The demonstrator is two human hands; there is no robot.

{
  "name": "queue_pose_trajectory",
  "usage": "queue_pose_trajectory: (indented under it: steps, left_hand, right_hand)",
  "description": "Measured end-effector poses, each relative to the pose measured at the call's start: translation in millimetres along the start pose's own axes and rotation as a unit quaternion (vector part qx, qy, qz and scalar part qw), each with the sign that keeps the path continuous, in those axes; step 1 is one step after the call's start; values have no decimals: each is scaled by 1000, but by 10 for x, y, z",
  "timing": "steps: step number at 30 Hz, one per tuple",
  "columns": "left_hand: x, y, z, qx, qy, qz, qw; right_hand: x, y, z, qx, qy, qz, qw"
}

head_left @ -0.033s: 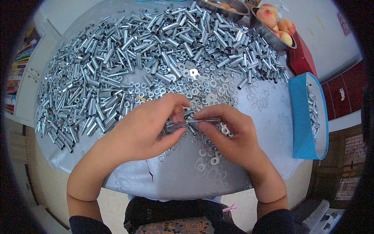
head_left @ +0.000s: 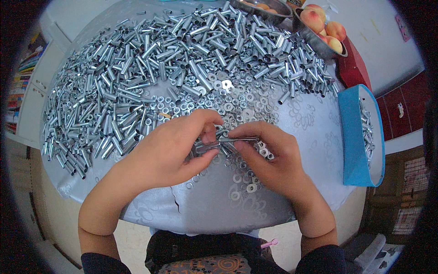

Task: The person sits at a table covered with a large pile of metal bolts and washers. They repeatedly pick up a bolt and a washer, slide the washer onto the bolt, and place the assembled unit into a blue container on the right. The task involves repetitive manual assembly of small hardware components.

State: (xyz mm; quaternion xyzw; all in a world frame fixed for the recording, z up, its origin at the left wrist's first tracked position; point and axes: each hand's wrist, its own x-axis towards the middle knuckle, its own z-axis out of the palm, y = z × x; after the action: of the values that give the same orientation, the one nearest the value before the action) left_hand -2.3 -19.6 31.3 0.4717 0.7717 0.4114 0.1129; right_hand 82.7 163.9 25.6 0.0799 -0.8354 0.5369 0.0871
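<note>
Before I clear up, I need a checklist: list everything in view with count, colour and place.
tablecloth: one, pale grey, centre
metal tubes: very many, silver, far and left
washers: many, silver, centre
metal pieces: count unclear, silver, held, centre
box: one, blue and white, right, metal parts inside
peach bowl: one, silver, far right
peaches: several, yellow-red, in it
second bowl: one, silver, left of peaches
round items: few, orange-brown, second bowl
red object: one, red, behind box
cabinet: one, white, far left
drawers: count unclear, dark red, right
pink object: one, pink, bottom
left hand: one, bare, centre
right hand: one, bare, centre
</note>
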Motion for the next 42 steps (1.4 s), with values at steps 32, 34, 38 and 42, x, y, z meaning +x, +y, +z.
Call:
queue_pose_trajectory:
  steps: [32, 34, 38, 42]
  left_hand:
    - [35, -73, 197, -424, 43, -120, 897]
    - [48, -87, 181, -435, 29, -141, 889]
    - [55, -58, 152, -425, 30, -154, 892]
    - [66, -21, 94, -391, 10, -166, 905]
  right_hand:
    - [6, -77, -109, -119, 17, -85, 989]
    - [33, 8, -194, -174, 71, -68, 980]
    - [76, 95, -261, -289, 88, -69, 951]
    - [58, 111, -255, -345, -13, -96, 934]
